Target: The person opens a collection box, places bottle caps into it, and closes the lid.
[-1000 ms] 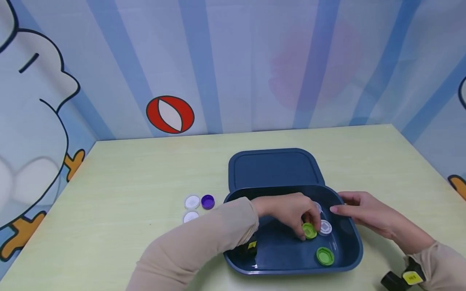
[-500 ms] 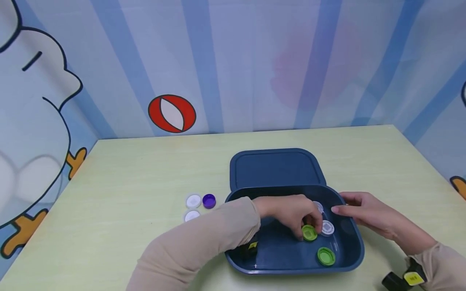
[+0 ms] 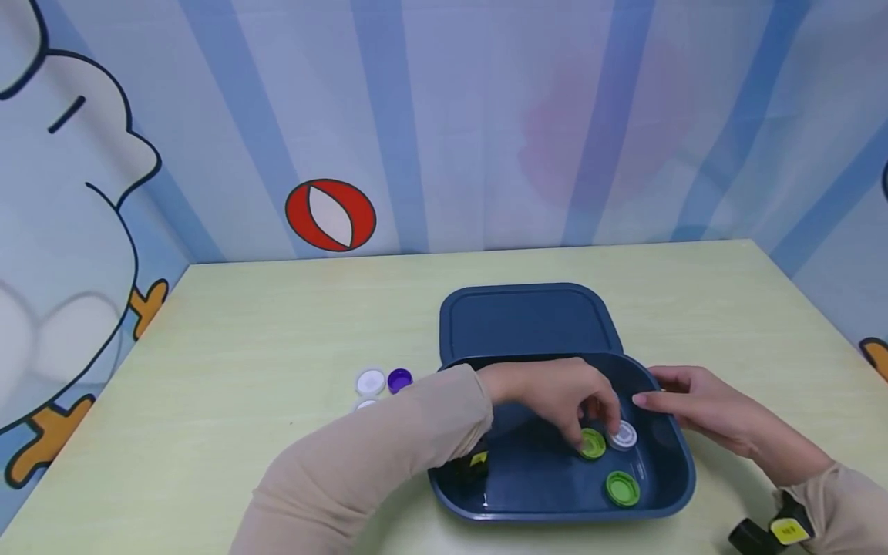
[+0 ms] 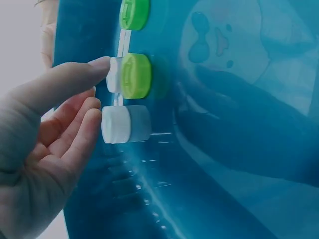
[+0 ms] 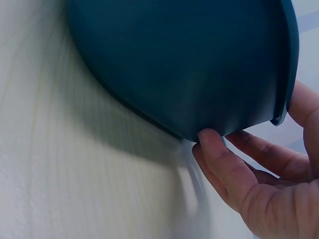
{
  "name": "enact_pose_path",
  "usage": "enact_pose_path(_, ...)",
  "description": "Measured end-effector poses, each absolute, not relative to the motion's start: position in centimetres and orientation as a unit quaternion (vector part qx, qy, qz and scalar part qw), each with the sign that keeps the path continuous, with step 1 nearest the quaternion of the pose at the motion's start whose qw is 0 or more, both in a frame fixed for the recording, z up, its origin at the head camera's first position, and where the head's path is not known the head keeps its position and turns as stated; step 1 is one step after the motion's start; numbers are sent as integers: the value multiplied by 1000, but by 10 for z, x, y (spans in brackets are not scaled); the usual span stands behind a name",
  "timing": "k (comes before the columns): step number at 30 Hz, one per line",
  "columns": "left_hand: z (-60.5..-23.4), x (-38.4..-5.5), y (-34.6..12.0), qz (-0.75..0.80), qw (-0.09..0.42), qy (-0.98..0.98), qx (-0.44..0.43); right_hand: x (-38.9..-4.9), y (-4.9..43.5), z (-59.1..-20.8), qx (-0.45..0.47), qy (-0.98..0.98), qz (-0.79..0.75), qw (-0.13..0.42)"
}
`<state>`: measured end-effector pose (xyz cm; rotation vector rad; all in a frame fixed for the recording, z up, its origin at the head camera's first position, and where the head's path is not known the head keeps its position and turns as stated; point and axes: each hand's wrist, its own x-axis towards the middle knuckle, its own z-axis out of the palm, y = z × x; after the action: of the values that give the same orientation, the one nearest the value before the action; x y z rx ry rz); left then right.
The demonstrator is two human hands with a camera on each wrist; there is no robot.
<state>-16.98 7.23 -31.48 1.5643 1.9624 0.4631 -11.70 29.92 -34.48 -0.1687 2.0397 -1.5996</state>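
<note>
In the head view, a dark blue box [image 3: 541,489] holds several bottle caps near its right end. My left hand [image 3: 555,389] reaches inside, thumb and fingers parted just above a lime green cap [image 3: 593,444] and a white cap [image 3: 623,435]. A second green cap [image 3: 623,489] lies closer to the front wall. The left wrist view has the left hand [image 4: 47,164] beside the caps, its lower fingertips near another white cap [image 4: 117,124]. My right hand [image 3: 701,402] grips the box's right wall, thumb over the rim; the right wrist view shows fingers against its outer side [image 5: 199,99].
A blue lid [image 3: 530,320] lies behind the box. On the table left of it are a white cap [image 3: 371,381], a purple cap [image 3: 399,380] and another white cap [image 3: 364,403] partly covered by the left sleeve. A patterned curtain [image 3: 451,139] stands behind the table.
The left hand has let go of the lime green cap and risen slightly, fingers spreading toward the white cap beside it. The white cap farther back is now hidden by the hand. The right hand stays put.
</note>
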Motion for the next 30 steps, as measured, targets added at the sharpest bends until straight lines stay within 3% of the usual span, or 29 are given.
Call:
enact_pose_path(12, -290, -164, 57, 249, 297, 719, 577, -118, 300, -347, -70, 747, -603, 273)
enact_pose_path(30, -276, -166, -9, 325, 269, 717, 555, -113, 297, -344, -54, 759, -591, 267)
